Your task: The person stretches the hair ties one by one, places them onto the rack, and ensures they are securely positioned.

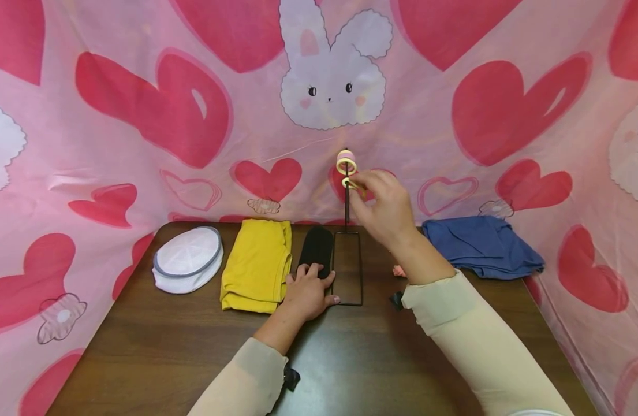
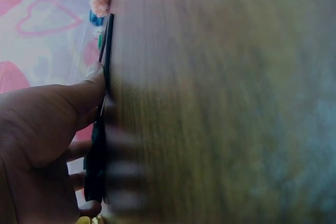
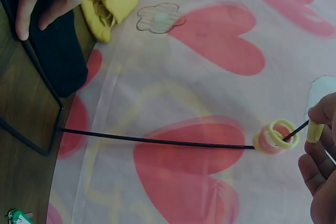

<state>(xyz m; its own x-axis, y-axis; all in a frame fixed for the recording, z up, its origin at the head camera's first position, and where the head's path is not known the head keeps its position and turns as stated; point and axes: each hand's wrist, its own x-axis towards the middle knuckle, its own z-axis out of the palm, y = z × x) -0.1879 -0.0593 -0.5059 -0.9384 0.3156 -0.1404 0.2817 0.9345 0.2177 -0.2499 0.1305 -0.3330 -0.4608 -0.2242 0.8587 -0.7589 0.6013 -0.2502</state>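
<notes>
My right hand (image 1: 385, 211) is raised at the upper part of a black wire stand (image 1: 347, 211), pinching a yellow hair tie (image 3: 314, 131) between thumb and fingertips at the rod's end. Pink and yellow hair ties (image 1: 346, 163) hang on the rod just beyond it. Down on the table, my left hand (image 1: 308, 293) rests with spread fingers across a folded black cloth (image 1: 317, 245) and the side of the stand's rectangular wire base (image 1: 361, 271). In the left wrist view the thumb (image 2: 92, 85) touches the base wire.
Left of the black cloth lie a folded yellow cloth (image 1: 256, 266) and a round white mesh item (image 1: 189, 260) with a grey rim. A folded blue cloth (image 1: 482, 245) lies at the back right. A small coral-coloured item (image 1: 399, 271) is partly behind the right forearm. A pink patterned sheet (image 1: 267, 115) hangs behind.
</notes>
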